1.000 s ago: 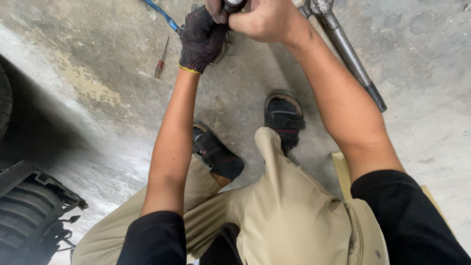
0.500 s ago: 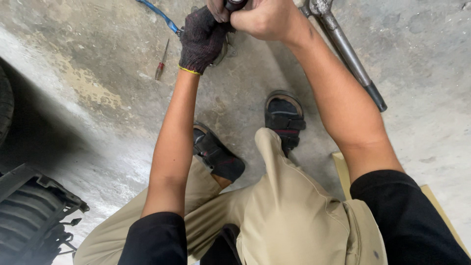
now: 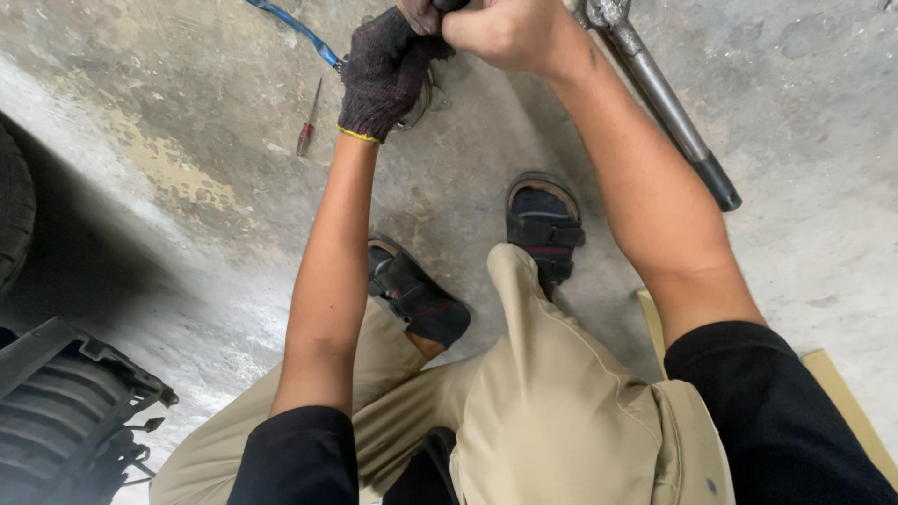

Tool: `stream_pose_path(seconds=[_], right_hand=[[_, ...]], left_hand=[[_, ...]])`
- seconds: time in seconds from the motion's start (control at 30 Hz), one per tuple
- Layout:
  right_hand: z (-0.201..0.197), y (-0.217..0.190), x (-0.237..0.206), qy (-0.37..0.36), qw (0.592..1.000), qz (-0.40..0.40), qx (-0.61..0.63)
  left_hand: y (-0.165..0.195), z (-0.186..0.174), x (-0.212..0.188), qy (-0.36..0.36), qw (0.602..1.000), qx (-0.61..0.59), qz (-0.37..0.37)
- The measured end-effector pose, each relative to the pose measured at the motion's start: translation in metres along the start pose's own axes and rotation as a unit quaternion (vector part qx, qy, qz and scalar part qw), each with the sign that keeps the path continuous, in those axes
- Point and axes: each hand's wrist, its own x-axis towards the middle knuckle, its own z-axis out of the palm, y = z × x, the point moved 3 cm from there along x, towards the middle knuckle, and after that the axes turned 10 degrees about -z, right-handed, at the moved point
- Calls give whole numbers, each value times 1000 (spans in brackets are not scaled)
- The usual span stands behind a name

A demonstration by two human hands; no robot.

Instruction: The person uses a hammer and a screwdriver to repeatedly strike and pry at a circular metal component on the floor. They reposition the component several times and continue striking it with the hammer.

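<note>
At the top edge of the frame, over a stained concrete floor [image 3: 187,168], a dark round part [image 3: 451,5] sits gripped between both hands, mostly cut off by the picture's border so its kind cannot be told. Left hand [image 3: 388,70], in a dark knitted glove with a yellow cuff, is closed around it from the left; right hand [image 3: 510,33], bare, is clenched over it from the right, the two hands touching. Just under the gloved hand a round metal piece [image 3: 423,101] lies on the floor. A blue hose [image 3: 297,28] runs off to the upper left, with a small red-handled screwdriver [image 3: 307,126] near it. A long steel bar [image 3: 659,98] with a black grip lies to the right. Below, the person squats in tan trousers [image 3: 552,402] and black sandals [image 3: 543,224]. A black ribbed plastic part [image 3: 65,411] sits at lower left.
</note>
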Motion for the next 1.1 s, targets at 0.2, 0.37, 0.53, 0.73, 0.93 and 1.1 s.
stream_pose_path(seconds=[0.2,0.37,0.53,0.73,0.93,1.1], right_hand=[[7,-23,20,33,987,60,144],[7,-28,24,31,988,70,135],[5,-31,25,33,985,75,152],[6,-38,29,30,980,94,175],[6,-38,30,29,983,77,162],[3,-33,25,46,982,69,170]], left_hand=[[-17,2,-6,31,999,31,6],[-23,3,-8,32,999,41,11],[-25,4,-7,26,999,24,2],[-25,4,-9,14,999,32,16],[-21,3,-7,11,999,37,4],[-10,0,-5,8,999,42,25]])
